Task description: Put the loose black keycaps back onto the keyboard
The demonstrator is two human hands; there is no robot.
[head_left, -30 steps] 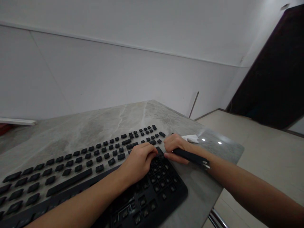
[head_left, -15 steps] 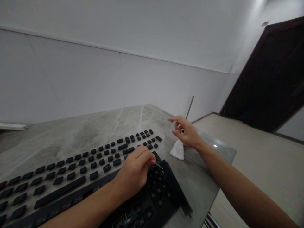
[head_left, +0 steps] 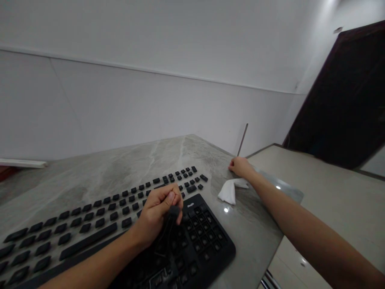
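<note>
A black keyboard [head_left: 224, 253] lies at the front, its number-pad side stripped of caps so the square sockets show. Over it, my left hand [head_left: 159, 208] is closed around a long dark object [head_left: 173, 212] that points down toward me; its blurred lower part blends with the keyboard. My right hand [head_left: 240, 165] is at the table's far right edge, fingers curled together, its fingertips turned away from me. Whatever it pinches, if anything, is hidden. Just below that wrist lies a crumpled white tissue [head_left: 228, 192].
Loose black keycaps [head_left: 114, 216] stand in rows on the grey marbled table [head_left: 135, 160], behind and left of the keyboard. The long spacebar [head_left: 88, 241] lies nearest it. A white wall [head_left: 144, 104] rises behind. A white strip [head_left: 24, 163] is at far left.
My right hand let go of a dark strip onto the keyboard's right side, then moved away past the tissue and curled. The strip is gone from there; my left hand moved left, holding a dark object.
</note>
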